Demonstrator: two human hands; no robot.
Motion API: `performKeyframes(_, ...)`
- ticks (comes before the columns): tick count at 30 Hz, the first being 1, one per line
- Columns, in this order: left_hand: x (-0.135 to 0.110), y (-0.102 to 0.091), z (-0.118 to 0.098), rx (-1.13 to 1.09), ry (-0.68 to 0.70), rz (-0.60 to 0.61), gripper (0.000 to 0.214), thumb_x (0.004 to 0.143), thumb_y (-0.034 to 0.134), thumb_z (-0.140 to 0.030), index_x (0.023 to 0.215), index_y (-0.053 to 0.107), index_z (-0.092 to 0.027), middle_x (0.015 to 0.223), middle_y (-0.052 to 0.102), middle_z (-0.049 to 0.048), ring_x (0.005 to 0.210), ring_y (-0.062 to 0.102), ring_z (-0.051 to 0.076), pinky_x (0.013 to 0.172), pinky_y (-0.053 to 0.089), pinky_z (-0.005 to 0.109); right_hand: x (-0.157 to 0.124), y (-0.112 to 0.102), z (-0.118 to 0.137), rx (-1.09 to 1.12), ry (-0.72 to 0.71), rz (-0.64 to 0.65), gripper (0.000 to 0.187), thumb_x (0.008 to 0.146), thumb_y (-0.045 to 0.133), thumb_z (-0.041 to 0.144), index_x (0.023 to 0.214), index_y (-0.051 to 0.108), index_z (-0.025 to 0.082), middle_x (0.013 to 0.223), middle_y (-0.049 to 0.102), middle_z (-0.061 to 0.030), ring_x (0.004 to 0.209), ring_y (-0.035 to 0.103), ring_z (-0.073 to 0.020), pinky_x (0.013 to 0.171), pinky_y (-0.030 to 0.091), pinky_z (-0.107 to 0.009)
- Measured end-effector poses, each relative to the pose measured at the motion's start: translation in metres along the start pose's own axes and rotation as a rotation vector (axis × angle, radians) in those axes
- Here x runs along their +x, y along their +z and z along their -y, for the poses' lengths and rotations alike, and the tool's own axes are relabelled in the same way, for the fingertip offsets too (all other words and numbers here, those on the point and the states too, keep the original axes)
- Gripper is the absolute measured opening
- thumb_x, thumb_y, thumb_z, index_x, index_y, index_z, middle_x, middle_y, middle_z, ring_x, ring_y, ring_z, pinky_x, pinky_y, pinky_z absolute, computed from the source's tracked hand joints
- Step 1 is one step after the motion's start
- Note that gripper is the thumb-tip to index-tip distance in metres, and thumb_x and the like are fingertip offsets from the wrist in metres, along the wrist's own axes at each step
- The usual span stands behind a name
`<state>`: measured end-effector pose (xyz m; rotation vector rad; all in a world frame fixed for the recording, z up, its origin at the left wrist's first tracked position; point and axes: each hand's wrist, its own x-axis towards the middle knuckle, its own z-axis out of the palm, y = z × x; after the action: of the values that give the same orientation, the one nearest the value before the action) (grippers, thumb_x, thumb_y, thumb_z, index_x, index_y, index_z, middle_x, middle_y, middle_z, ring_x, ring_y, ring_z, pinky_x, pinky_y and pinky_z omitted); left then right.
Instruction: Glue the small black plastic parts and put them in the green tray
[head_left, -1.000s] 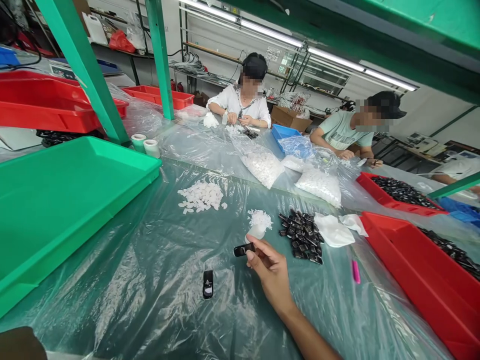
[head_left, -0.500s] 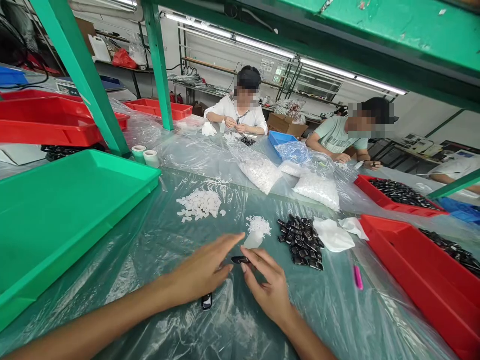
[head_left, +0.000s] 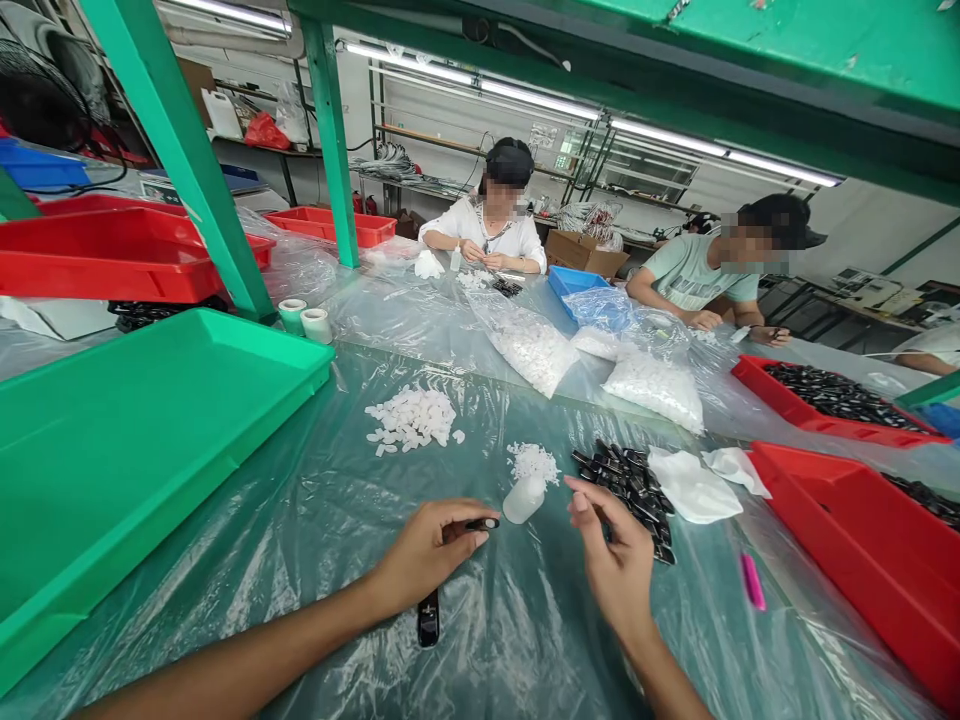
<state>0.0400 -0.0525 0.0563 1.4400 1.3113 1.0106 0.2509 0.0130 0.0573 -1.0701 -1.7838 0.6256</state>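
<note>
My left hand (head_left: pixel 431 548) pinches a small black part (head_left: pixel 482 523) between thumb and fingers, just above the plastic-covered table. Apart from it, my right hand (head_left: pixel 615 560) is raised to the right with its fingers loosely curled, beside a heap of black parts (head_left: pixel 626 482); I cannot see anything in it. A second black part (head_left: pixel 428 620) lies on the sheet below my left wrist. A small white bottle (head_left: pixel 523 499) lies between my hands, with a little heap of tiny white bits (head_left: pixel 532 462) behind it.
A large green tray (head_left: pixel 135 430) fills the left. Red trays of black parts (head_left: pixel 862 530) stand at the right. A pile of white pieces (head_left: pixel 414 418), bags of white pieces (head_left: pixel 652 385), white cloths (head_left: pixel 694 487), a pink pen (head_left: pixel 751 581) and tape rolls (head_left: pixel 304 318) lie about. Two people work across the table.
My left hand came into view and took the black part from my right hand. My right hand then drew away to the right, toward the heap of black parts.
</note>
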Motion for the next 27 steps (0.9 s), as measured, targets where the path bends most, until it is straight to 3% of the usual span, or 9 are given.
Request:
performKeyframes(3, 0.002, -0.003, 0.003, -0.019, 0.048, -0.045, 0.027, 0.083, 0.054, -0.027, 0.106, 0.066, -0.024, 0.105, 0.055, 0.0067, 0.078, 0.055, 0.016, 0.061, 0.039, 0.022, 0.009, -0.002, -0.009, -0.063, 0.129, 0.212, 0.038, 0.082, 0.052, 0.018, 0.119, 0.052, 0.027, 0.097, 0.057, -0.0031, 0.073, 0.052, -0.0165, 0.053, 0.040, -0.025)
performKeyframes(7, 0.003, -0.004, 0.004, -0.029, 0.050, -0.022, 0.028, 0.084, 0.052, -0.024, 0.108, 0.065, -0.026, 0.100, 0.055, 0.0056, 0.078, 0.055, 0.015, 0.061, 0.041, 0.022, 0.010, 0.002, -0.016, -0.080, 0.139, 0.428, 0.052, 0.080, 0.056, 0.023, 0.129, 0.040, 0.030, 0.106, 0.053, -0.0027, 0.082, 0.051, -0.0172, 0.061, 0.041, -0.025)
performKeyframes(13, 0.003, -0.002, 0.008, -0.113, 0.062, 0.009, 0.029, 0.083, 0.055, -0.023, 0.110, 0.064, -0.025, 0.103, 0.061, 0.0063, 0.087, 0.059, 0.018, 0.070, 0.048, 0.024, 0.008, 0.018, -0.020, -0.051, 0.130, 0.427, 0.031, 0.081, 0.060, 0.036, 0.108, 0.056, 0.022, 0.087, 0.054, -0.0013, 0.072, 0.049, -0.0158, 0.058, 0.038, -0.025)
performKeyframes(17, 0.004, -0.001, 0.011, -0.227, 0.001, 0.029, 0.030, 0.082, 0.058, -0.026, 0.111, 0.064, -0.020, 0.102, 0.065, 0.0084, 0.087, 0.062, 0.021, 0.075, 0.050, 0.029, 0.008, 0.021, -0.023, -0.043, 0.164, 0.399, 0.035, 0.080, 0.061, 0.039, 0.109, 0.055, 0.021, 0.078, 0.050, 0.0004, 0.068, 0.048, -0.0152, 0.054, 0.036, -0.024)
performKeyframes(22, 0.005, -0.002, 0.016, -0.390, -0.065, 0.052, 0.034, 0.078, 0.063, -0.030, 0.109, 0.064, -0.014, 0.098, 0.067, 0.0115, 0.078, 0.063, 0.020, 0.072, 0.050, 0.031, 0.007, 0.017, -0.026, -0.044, 0.137, 0.429, 0.047, 0.077, 0.063, 0.026, 0.121, 0.048, 0.024, 0.090, 0.054, -0.0015, 0.067, 0.048, -0.0141, 0.054, 0.039, -0.023)
performKeyframes(27, 0.005, -0.002, 0.012, -0.415, -0.110, 0.042, 0.034, 0.076, 0.067, -0.033, 0.102, 0.066, -0.013, 0.080, 0.065, 0.0069, 0.073, 0.062, 0.019, 0.071, 0.050, 0.030, 0.010, 0.005, -0.017, -0.069, 0.092, 0.464, 0.054, 0.075, 0.058, 0.017, 0.126, 0.047, 0.027, 0.101, 0.057, -0.0013, 0.066, 0.050, -0.0127, 0.054, 0.041, -0.022)
